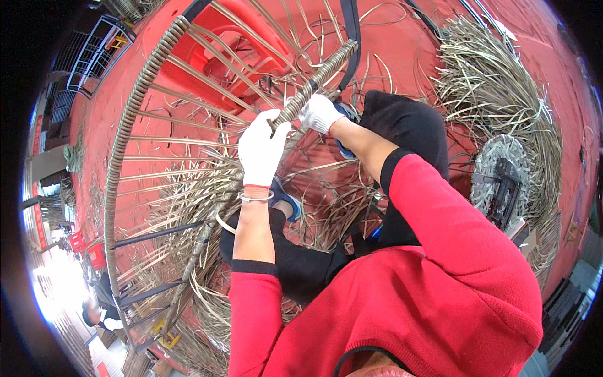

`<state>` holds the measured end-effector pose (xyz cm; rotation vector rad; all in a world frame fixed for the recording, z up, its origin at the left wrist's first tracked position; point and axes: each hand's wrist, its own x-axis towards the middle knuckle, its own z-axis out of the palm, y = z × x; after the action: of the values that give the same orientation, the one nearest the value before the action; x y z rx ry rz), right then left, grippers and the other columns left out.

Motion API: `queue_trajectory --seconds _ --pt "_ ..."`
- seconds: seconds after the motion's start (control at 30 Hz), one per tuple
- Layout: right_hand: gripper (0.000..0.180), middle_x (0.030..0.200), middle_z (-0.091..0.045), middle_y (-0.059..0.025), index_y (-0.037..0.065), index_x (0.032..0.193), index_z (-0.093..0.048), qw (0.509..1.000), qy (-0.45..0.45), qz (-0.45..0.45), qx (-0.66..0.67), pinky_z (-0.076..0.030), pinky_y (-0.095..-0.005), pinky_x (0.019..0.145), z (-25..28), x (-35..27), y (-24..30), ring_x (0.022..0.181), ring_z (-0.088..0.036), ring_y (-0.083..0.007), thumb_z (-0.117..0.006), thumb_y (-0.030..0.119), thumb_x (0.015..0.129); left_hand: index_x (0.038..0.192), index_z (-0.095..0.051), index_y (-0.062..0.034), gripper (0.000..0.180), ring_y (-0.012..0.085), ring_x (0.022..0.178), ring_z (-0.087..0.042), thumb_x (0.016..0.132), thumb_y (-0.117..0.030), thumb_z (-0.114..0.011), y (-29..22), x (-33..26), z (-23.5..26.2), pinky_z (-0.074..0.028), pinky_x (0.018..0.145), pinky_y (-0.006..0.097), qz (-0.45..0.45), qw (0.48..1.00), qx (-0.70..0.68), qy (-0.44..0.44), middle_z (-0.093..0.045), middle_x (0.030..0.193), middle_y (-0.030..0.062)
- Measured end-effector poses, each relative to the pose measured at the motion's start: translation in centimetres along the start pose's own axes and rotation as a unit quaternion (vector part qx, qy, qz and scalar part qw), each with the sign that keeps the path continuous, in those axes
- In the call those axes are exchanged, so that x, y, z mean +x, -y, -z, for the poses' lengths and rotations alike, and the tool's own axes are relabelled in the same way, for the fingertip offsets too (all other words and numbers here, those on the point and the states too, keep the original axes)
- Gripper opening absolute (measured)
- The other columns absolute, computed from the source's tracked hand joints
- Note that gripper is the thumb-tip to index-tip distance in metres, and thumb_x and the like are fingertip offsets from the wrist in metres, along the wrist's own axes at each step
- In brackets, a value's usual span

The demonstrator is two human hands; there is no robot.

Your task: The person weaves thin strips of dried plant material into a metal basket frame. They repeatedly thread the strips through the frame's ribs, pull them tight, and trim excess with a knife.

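Note:
Both my hands wear white knit gloves and work at a large curved frame (117, 144) whose bars are wound with brown-grey rattan-like strips. My left hand (260, 149) is closed on the near end of a wrapped bar (322, 74), thumb and fingers on either side of it. Just right of that bar, my right hand (319, 114) has its fingers curled in close against it; the bar partly hides the fingertips, and what they hold cannot be made out. Loose flat strips (182, 157) fan from near my left hand across to the frame's left rim.
A red plastic stool (207, 69) lies behind the strips. At the right is a big bundle of strips (496, 81), beside a pale woven round seat (502, 169) with a black object on it. Cut strips litter the red floor around my legs. Another person (100, 314) is far left.

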<state>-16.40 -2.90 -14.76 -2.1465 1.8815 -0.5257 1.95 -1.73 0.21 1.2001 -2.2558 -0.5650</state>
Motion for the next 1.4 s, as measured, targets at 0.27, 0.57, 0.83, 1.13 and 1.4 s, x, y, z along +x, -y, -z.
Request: queue_trajectory --seconds 0.27,0.57,0.83,1.13,1.4 --pt "0.007 0.089 -0.061 -0.0078 0.012 0.098 -0.055 0.974 -0.11 0.133 0.145 -0.051 -0.0349 0.076 -2.8 2.5 -0.5 0.089 -0.065 -0.0261 -0.049 0.013 0.096 0.11 -0.074 -0.0073 0.033 0.0291 0.088 -0.072 0.083 -0.024 -0.082 0.0 -0.6 -1.0 -0.057 0.081 0.038 -0.004 1.0 0.015 -0.022 -0.075 0.099 0.0112" --pt "0.025 0.096 -0.074 -0.0148 0.01 0.112 -0.066 0.99 0.004 0.061 0.129 -0.056 -0.0418 0.071 -2.3 0.7 -0.4 0.085 -0.072 -0.0309 -0.061 0.027 0.095 0.111 -0.076 -0.0045 0.033 0.0226 0.086 -0.071 0.084 -0.021 -0.083 0.6 -0.1 -1.1 -0.056 0.079 0.033 -0.002 1.0 -0.013 -0.022 -0.076 0.1 0.0095" --pt "0.023 0.082 -0.068 -0.0171 0.012 0.104 -0.063 0.984 -0.077 -0.011 0.162 -0.051 -0.0494 0.067 4.9 -6.2 4.0 0.078 -0.067 -0.0399 -0.054 0.033 0.102 0.115 -0.073 -0.0049 0.035 0.0222 0.095 -0.072 0.084 -0.018 -0.082 0.8 0.7 -0.1 -0.056 0.087 0.033 -0.04 0.999 -0.024 -0.011 -0.075 0.108 0.0096" --pt "0.035 0.07 -0.062 -0.0084 0.003 0.088 -0.068 0.846 0.068 -0.06 0.526 -0.047 -0.0363 0.065 13.1 -4.5 7.7 0.066 -0.06 -0.0214 -0.051 0.029 0.103 0.106 -0.073 -0.008 0.023 0.0281 0.096 -0.071 0.083 -0.012 -0.076 0.5 1.0 -0.6 -0.055 0.088 0.036 -0.154 0.987 -0.036 -0.04 -0.072 0.098 0.0101" --pt "0.031 0.092 -0.068 -0.0077 0.003 0.103 -0.066 0.854 0.024 -0.084 0.512 -0.056 -0.0303 0.071 22.1 -8.2 4.6 0.077 -0.068 -0.0148 -0.05 0.03 0.104 0.096 -0.078 -0.0077 0.015 0.0277 0.084 -0.072 0.085 -0.017 -0.075 0.2 2.0 -1.3 -0.055 0.076 0.035 0.037 0.988 -0.146 -0.025 -0.074 0.088 0.0119"
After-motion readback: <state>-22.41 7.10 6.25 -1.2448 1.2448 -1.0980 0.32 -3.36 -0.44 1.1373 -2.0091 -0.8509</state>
